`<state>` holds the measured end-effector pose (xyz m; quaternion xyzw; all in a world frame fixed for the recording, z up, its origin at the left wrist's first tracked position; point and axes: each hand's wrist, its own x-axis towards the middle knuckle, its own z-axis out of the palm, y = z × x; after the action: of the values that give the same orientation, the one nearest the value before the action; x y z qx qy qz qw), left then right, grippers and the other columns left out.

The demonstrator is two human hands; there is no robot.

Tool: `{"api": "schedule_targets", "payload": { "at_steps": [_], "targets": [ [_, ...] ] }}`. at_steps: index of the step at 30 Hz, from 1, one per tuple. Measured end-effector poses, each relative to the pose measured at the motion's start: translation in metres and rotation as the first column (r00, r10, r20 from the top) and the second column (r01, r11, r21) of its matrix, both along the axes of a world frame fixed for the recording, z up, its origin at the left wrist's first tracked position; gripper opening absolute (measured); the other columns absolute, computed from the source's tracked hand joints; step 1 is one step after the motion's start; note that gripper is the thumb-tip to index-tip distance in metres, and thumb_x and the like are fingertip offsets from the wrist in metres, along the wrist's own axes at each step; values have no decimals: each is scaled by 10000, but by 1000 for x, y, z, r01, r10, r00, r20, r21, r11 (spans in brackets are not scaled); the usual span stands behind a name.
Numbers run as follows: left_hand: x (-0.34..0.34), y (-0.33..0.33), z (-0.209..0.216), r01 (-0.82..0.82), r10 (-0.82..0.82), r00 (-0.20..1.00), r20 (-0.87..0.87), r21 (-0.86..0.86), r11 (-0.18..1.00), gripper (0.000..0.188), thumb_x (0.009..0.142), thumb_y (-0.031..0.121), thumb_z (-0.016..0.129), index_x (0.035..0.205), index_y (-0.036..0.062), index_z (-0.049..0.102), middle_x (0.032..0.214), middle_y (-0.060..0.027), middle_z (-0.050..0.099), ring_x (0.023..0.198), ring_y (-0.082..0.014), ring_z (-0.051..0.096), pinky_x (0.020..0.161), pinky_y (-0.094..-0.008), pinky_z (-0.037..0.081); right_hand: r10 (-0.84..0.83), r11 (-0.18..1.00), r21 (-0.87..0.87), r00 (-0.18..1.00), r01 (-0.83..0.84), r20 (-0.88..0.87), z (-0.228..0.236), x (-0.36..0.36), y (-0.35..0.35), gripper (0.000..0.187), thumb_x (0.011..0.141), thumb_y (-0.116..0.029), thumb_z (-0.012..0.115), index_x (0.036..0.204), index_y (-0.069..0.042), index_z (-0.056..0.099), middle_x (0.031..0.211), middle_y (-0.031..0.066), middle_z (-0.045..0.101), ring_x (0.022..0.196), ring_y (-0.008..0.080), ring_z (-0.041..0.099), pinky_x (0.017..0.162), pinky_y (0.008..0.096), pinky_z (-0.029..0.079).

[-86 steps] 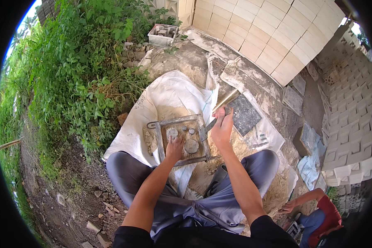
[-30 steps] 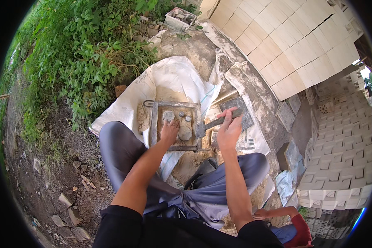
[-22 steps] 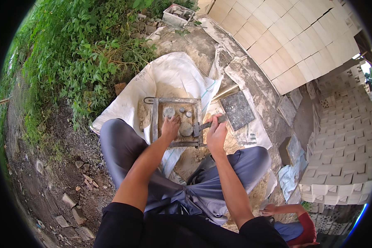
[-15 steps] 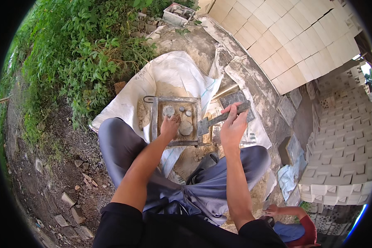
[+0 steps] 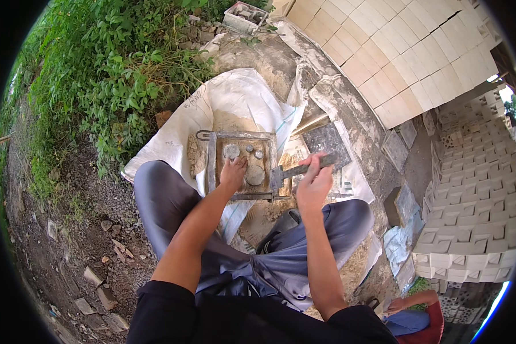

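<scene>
Head view: the right hand's grip is wrapped round the handle of a hammer, its head by the right bar of the frame; whether they touch, I cannot tell. The left hand's grip lies loosely spread inside the frame, beside 1 of 4 discs, clasping nothing visible. A hard blow could jolt the discs or crack the sand; a stray swing could catch the left hand.

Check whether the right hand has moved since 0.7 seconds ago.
Yes. Judged against the rectangular frame, the right hand has shifted to the right, away from it; the tool handle now reaches farther across the dark slab.
</scene>
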<state>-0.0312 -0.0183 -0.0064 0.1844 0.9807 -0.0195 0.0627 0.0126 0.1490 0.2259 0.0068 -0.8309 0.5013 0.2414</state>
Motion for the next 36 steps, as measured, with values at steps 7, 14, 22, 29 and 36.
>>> {"api": "schedule_targets", "payload": {
  "at_steps": [7, 14, 22, 29, 36],
  "targets": [
    [1, 0, 2, 3, -3, 1000, -6, -15, 1000, 542, 844, 168, 502, 1370, 110, 386, 1448, 25, 334, 1277, -151, 345, 1060, -460, 245, 14, 987, 159, 999, -20, 38, -26, -5, 0, 120, 946, -110, 439, 986, -4, 479, 755, 112, 600, 651, 246, 595, 605, 337, 450],
    [2, 7, 14, 23, -23, 1000, 8, -24, 999, 542, 841, 178, 512, 1365, 108, 394, 1443, 28, 344, 1268, -147, 354, 1051, -465, 254, 18, 993, 116, 998, -11, -66, -42, 0, 12, 157, 954, -129, 436, 975, 20, 480, 754, 102, 604, 613, 212, 584, 581, 327, 453],
    [1, 3, 12, 3, -2, 996, 88, -19, 1000, 544, 842, 189, 518, 1365, 111, 392, 1454, 27, 325, 1288, -149, 334, 1045, -473, 256, 13, 996, 91, 999, -9, -37, 1, -8, -1, 143, 953, -126, 438, 983, 7, 479, 754, 92, 601, 639, 187, 589, 603, 312, 455],
    [0, 5, 11, -7, 8, 997, 74, -20, 1000, 540, 851, 178, 503, 1373, 118, 380, 1464, 28, 308, 1295, -164, 325, 1056, -477, 247, 64, 985, 160, 998, -60, -17, -66, -15, 0, 107, 936, -88, 426, 952, -2, 489, 730, 127, 600, 670, 285, 621, 611, 366, 466],
    [2, -2, -2, 7, -7, 999, 39, 8, 1000, 531, 853, 178, 495, 1369, 113, 385, 1451, 21, 329, 1297, -163, 324, 1063, -480, 243, -8, 985, 172, 1000, 13, -29, 7, -26, -6, 116, 949, -113, 445, 927, -19, 510, 716, 67, 594, 611, 193, 554, 580, 329, 433]
  ]
}}
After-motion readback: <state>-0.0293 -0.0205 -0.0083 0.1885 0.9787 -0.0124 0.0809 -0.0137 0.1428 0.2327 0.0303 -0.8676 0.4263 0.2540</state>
